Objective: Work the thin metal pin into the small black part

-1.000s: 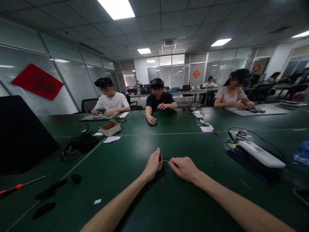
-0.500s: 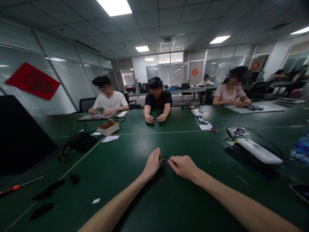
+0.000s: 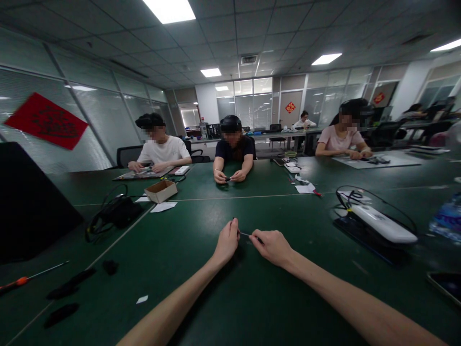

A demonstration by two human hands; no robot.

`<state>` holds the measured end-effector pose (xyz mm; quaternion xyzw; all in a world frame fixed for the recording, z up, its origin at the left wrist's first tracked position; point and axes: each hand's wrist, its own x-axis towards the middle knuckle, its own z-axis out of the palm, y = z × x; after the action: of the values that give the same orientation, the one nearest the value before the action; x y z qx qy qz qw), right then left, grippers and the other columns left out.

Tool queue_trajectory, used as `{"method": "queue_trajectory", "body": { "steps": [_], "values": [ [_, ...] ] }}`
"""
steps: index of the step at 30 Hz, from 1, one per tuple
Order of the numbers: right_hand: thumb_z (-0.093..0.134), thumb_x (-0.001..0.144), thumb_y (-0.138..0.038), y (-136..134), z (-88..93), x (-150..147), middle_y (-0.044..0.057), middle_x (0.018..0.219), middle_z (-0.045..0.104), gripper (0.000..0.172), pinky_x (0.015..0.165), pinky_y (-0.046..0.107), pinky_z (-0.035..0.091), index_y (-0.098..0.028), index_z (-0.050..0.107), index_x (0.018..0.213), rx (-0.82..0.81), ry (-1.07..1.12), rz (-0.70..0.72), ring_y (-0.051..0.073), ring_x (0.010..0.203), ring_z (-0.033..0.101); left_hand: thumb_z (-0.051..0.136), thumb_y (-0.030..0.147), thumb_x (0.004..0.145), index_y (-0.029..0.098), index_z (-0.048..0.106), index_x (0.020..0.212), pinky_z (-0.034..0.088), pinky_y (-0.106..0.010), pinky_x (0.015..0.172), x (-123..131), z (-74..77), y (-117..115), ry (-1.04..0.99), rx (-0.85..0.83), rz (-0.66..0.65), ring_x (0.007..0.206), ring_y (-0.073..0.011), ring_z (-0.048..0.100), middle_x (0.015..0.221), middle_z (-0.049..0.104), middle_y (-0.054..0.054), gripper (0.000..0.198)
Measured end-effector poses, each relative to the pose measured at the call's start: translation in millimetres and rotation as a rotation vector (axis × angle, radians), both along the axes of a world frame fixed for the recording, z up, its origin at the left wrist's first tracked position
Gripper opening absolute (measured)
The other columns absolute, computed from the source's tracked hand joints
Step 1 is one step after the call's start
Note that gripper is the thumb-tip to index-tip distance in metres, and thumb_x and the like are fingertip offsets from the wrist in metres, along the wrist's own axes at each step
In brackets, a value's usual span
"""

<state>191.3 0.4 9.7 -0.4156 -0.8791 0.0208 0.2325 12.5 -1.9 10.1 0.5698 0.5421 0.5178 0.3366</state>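
Note:
Above the green table (image 3: 201,307) my left hand (image 3: 226,244) is closed, its thumb on top, around something small and dark that the fingers mostly hide. My right hand (image 3: 272,246) pinches a thin metal rod (image 3: 244,234), which bridges the short gap to the left hand. The rod's far end meets the left fingers; whether it enters the held thing I cannot tell. Left of my forearm lie a white scrap (image 3: 142,299) and several fuzzy black pieces, one small piece (image 3: 110,267) apart from the rest. Farther left is a screwdriver (image 3: 22,280) with an orange and black handle.
A small open cardboard box (image 3: 161,192), paper (image 3: 163,207) and a black cable bundle (image 3: 117,211) lie front left. At right are a white power bank (image 3: 383,223) with cables, a phone (image 3: 444,286) and a plastic bottle (image 3: 446,218). Several people sit across the table.
My hands keep nearly the same pose, with the rod still between them. The view shifts slightly. Opposite, a co-worker's two hands have come together on a small dark thing.

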Motion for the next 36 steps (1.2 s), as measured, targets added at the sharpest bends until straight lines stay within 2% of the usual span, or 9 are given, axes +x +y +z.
{"method": "queue_trajectory", "body": {
  "steps": [6, 12, 18, 22, 25, 36],
  "values": [
    [0.028, 0.096, -0.041, -1, 0.6, -1, 0.002, 0.070, 0.062, 0.037, 0.058, 0.021, 0.037, -0.020, 0.059, 0.092, -0.017, 0.011, -0.020, 0.012, 0.061, 0.057, 0.032, 0.060, 0.084, 0.017, 0.047, 0.068, 0.033, -0.023, 0.046, 2, -2.0, 3, 0.000, -0.029, 0.023, 0.046, -0.0113, 0.041, 0.052, 0.043, 0.002, 0.048],
    [0.029, 0.096, -0.042, 2, -2.2, -1, 0.001, 0.069, 0.061, 0.036, 0.057, 0.021, 0.038, -0.021, 0.059, 0.092, -0.040, 0.073, -0.011, 0.011, 0.058, 0.056, 0.036, 0.061, 0.082, 0.017, 0.047, 0.069, 0.029, -0.022, 0.044, 1, -0.4, 2, -0.103, -0.089, -0.025, 0.043, -0.0104, 0.039, 0.052, 0.044, 0.002, 0.047],
    [0.019, 0.098, -0.040, 16, -1.1, 5, 0.002, 0.069, 0.062, 0.045, 0.045, 0.020, 0.035, -0.018, 0.058, 0.097, -0.184, 0.276, -0.163, 0.010, 0.049, 0.054, 0.041, 0.063, 0.079, 0.017, 0.046, 0.072, 0.024, -0.021, 0.039, 2, -3.9, -2, -0.238, -0.167, -0.142, 0.039, -0.0081, 0.033, 0.050, 0.039, 0.003, 0.047],
    [0.026, 0.097, -0.040, 11, -0.2, 3, 0.000, 0.066, 0.061, 0.039, 0.053, 0.020, 0.037, -0.020, 0.060, 0.094, -0.116, 0.180, -0.026, 0.010, 0.053, 0.055, 0.039, 0.066, 0.079, 0.017, 0.044, 0.075, 0.016, -0.017, 0.037, -4, -9.2, 4, -0.434, -0.249, -0.217, 0.036, -0.0044, 0.021, 0.049, 0.029, 0.008, 0.049],
    [0.031, 0.095, -0.040, 5, -0.6, 0, 0.001, 0.068, 0.061, 0.036, 0.060, 0.022, 0.037, -0.020, 0.061, 0.087, -0.016, 0.092, 0.019, 0.011, 0.060, 0.057, 0.040, 0.066, 0.079, 0.017, 0.043, 0.076, 0.012, -0.016, 0.037, -9, -12.8, 9, -0.525, -0.272, -0.273, 0.037, -0.0033, 0.017, 0.050, 0.026, 0.009, 0.049],
    [0.032, 0.095, -0.039, 3, 1.8, 1, 0.001, 0.069, 0.062, 0.035, 0.060, 0.021, 0.036, -0.020, 0.061, 0.089, -0.018, 0.049, 0.050, 0.011, 0.060, 0.055, 0.042, 0.064, 0.079, 0.017, 0.043, 0.076, 0.014, -0.015, 0.037, -8, -12.6, 7, -0.533, -0.256, -0.305, 0.037, -0.0027, 0.017, 0.049, 0.025, 0.009, 0.048]
  ]
}}
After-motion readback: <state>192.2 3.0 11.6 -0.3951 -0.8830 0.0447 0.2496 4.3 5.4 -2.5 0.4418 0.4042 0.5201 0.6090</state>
